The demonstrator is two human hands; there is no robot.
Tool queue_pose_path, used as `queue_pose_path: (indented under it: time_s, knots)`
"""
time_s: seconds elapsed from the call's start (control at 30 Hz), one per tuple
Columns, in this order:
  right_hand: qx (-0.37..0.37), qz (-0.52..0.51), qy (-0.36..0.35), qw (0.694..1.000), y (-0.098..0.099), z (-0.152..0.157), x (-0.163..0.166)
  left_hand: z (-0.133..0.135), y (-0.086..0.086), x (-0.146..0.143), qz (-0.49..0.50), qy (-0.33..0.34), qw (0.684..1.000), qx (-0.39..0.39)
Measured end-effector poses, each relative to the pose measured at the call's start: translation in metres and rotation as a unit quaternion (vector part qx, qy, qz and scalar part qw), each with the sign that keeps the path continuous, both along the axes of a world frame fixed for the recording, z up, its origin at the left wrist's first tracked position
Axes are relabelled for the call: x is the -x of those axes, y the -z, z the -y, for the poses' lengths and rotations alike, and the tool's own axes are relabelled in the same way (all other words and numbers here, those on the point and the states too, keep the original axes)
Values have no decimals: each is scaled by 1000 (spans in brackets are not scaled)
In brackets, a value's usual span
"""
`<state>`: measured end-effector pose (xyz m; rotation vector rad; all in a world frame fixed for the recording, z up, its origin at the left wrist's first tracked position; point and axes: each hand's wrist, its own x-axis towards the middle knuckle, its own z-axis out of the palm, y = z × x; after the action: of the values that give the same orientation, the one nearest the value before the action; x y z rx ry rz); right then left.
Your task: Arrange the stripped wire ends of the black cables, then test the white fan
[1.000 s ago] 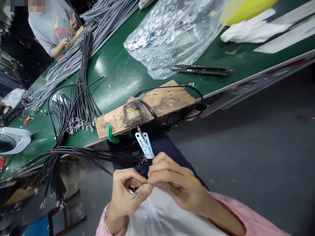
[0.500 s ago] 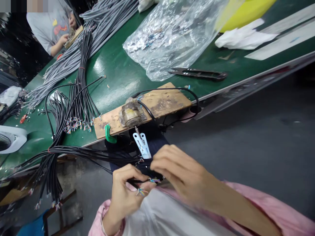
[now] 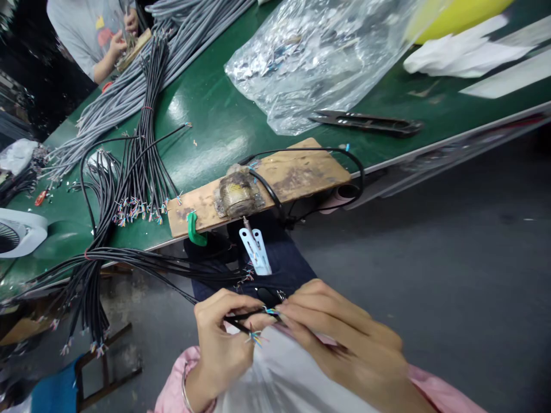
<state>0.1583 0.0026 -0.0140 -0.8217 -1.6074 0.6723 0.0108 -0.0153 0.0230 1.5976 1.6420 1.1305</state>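
The left hand (image 3: 219,338) has its grip pinched closed on a thin black cable (image 3: 241,316), thumb and forefinger clamped just behind the stripped end, where a small fan of coloured wires (image 3: 255,338) sticks out below the thumb. The right hand (image 3: 344,338) meets it from the other side, its fingertips (image 3: 284,312) closed on a second tuft of coloured strands (image 3: 271,311) right at the left thumb, so the two grips are touching or very nearly so; whether the right hand truly clamps the strands or only teases them I cannot tell. The cable's long axis runs up and to the left of the grip, back toward the bundle of black cables (image 3: 129,264) that hangs over the edge of the green bench (image 3: 206,126). Straight ahead of both grips, beyond the lap, a white clip (image 3: 257,252) hangs below a wooden board (image 3: 293,175) with a metal block (image 3: 236,195) on it. Farther off past the board lie snips (image 3: 365,121) and a plastic bag (image 3: 318,57). No brand, label or writing is readable anywhere.
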Motion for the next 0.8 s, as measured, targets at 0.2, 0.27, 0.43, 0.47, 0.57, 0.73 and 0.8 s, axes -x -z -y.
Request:
queue_pose_path:
  time_s: [0.2,0.27,0.43,0.47,0.57,0.73,0.8]
  knots:
    - [-21,39,9,999,5,2,-1,1,3,0,7,2,998,-64]
    - [-25,43,7,999,6,2,-2,1,3,0,1,6,998,-66]
    - [-20,43,4,999,5,1,-2,3,0,-2,-29,10,996,-79]
    - [-8,32,-7,999,4,0,-3,3,0,-2,-37,17,996,-81]
    - [47,-4,-59,997,-1,-6,-4,3,0,-3,-52,42,995,-79]
    - [108,7,-131,985,-12,-20,-8,2,3,-1,-49,71,994,-62]
    - [144,6,-167,975,-14,-26,-9,1,3,0,-42,74,995,-46]
